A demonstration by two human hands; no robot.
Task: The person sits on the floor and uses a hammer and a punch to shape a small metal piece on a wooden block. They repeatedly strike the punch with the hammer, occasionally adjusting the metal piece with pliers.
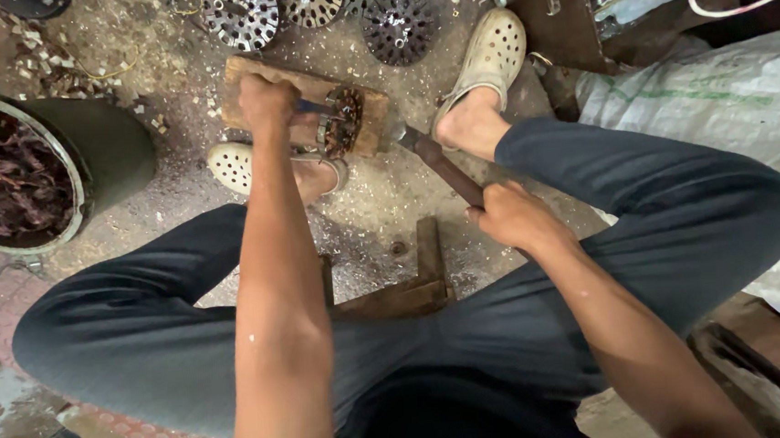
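Currently left hand (pixel 265 104) grips a chisel-like tool (pixel 320 110) on the round metal core (pixel 343 122), atop the wooden block (pixel 256 73). Right hand (pixel 511 217) fingers wrap the hammer (pixel 441 165). Risk: a glancing blow could hit the left knuckles.

Cream perforated clogs (pixel 491 54), dk grey trousers (pixel 683 217), brown wood block (pixel 308 92), white woven sack (pixel 730 104), dk green bucket (pixel 120 146).
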